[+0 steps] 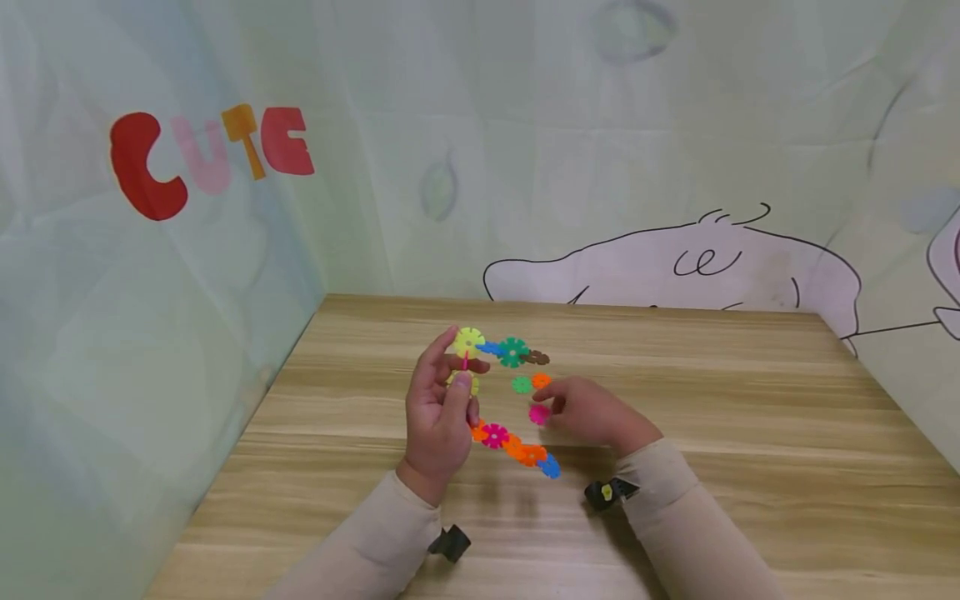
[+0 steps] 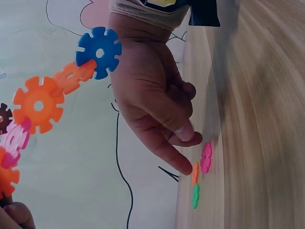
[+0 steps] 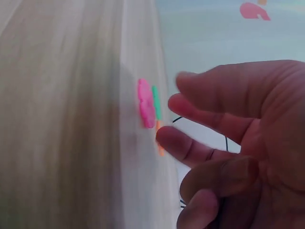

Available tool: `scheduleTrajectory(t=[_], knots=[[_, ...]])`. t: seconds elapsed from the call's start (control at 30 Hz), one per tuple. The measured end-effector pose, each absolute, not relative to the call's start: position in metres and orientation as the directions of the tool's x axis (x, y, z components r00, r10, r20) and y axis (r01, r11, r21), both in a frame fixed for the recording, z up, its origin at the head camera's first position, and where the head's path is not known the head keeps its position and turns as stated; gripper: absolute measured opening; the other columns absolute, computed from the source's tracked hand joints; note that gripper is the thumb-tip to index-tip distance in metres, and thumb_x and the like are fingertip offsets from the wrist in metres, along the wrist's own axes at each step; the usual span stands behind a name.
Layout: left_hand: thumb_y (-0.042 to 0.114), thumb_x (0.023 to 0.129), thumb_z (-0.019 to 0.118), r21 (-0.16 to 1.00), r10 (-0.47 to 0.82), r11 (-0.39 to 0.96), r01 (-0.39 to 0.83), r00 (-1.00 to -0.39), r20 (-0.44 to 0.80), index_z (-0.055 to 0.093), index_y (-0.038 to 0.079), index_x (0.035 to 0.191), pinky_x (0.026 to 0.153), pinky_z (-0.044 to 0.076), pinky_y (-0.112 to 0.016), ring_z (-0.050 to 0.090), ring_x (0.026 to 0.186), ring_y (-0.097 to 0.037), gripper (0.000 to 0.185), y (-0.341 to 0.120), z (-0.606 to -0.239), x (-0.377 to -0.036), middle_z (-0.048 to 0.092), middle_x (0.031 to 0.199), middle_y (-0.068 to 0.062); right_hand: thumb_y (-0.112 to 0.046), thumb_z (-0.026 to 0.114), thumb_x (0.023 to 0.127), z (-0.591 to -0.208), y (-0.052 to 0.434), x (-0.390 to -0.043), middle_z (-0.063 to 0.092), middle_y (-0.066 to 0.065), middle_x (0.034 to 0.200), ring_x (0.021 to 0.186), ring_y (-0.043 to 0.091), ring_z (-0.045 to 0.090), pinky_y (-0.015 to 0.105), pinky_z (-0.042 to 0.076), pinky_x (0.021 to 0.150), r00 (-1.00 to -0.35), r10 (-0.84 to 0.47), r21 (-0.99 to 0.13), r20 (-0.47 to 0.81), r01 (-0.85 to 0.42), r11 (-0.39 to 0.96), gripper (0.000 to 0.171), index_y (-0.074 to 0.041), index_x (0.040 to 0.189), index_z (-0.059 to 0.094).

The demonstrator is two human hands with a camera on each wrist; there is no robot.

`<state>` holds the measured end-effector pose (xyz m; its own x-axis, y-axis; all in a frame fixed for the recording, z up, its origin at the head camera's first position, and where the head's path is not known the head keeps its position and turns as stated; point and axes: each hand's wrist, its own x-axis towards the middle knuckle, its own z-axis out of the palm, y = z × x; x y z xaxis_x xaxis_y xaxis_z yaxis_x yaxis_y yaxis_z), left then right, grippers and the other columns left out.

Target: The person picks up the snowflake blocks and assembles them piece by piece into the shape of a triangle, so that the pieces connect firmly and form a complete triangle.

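Observation:
My left hand point(image 1: 437, 421) pinches a chain of interlocking plastic discs point(image 1: 494, 436) between thumb and fingers, held up above the table. Yellow, blue, green and brown discs make up its upper arm; the lower one runs through orange and pink to a blue disc point(image 2: 112, 47). Part of the chain is hidden behind the left fingers. My right hand point(image 1: 596, 414) hovers with loosely bent fingers over three loose discs: a pink disc point(image 3: 146, 107), a green disc point(image 1: 522, 384) and an orange disc point(image 1: 541, 381). Nothing shows between the right fingers and thumb.
The wooden table point(image 1: 337, 500) extends around both hands. Cloth walls with printed letters point(image 1: 285, 142) and a cartoon drawing point(image 1: 712, 275) stand behind it and at its sides. Each wrist wears a small black camera point(image 1: 450, 543).

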<state>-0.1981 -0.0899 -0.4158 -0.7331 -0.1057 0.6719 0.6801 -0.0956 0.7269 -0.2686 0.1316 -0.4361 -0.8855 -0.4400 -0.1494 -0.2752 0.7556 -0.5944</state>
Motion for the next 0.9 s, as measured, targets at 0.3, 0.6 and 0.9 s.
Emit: scheduleTrajectory(t=[0.3,0.6,0.9], knots=[[-0.007,0.104,0.043,0.727,-0.105,-0.092,0.68,-0.733,0.672,0.043,-0.003,0.152,0.046,0.047,-0.02,0.065,0.07,-0.009,0.048,-0.09,-0.415,-0.198,0.06,0.102,-0.019,-0.001,0.077,0.085,-0.44,0.131,-0.264,0.066,-0.003,0.087,0.08,0.018,0.059,0.036,0.054,0.078,-0.887,-0.438,-0.528,-0.147,-0.304,0.793,0.019,-0.015,0.097,0.073],[-0.006,0.105,0.043,0.734,-0.11,-0.065,0.676,-0.736,0.668,0.045,0.004,0.154,0.047,0.047,-0.02,0.062,0.065,-0.011,0.05,-0.091,-0.415,-0.197,0.062,0.104,-0.016,-0.015,0.087,0.083,-0.433,0.131,-0.261,0.065,0.001,0.092,0.085,0.021,0.059,0.035,0.053,0.078,-0.911,-0.358,-0.557,-0.204,-0.192,0.808,0.027,-0.011,0.098,0.066],[-0.006,0.106,0.042,0.733,-0.113,-0.058,0.677,-0.734,0.669,0.044,0.002,0.154,0.047,0.047,-0.021,0.052,0.051,-0.017,0.049,-0.092,-0.415,-0.198,0.062,0.106,-0.02,-0.007,0.082,0.09,-0.391,0.138,-0.252,0.071,0.01,0.095,0.08,0.024,0.06,0.029,0.052,0.066,-0.95,-0.262,-0.809,0.17,-0.287,0.514,0.034,-0.007,0.116,0.059]])
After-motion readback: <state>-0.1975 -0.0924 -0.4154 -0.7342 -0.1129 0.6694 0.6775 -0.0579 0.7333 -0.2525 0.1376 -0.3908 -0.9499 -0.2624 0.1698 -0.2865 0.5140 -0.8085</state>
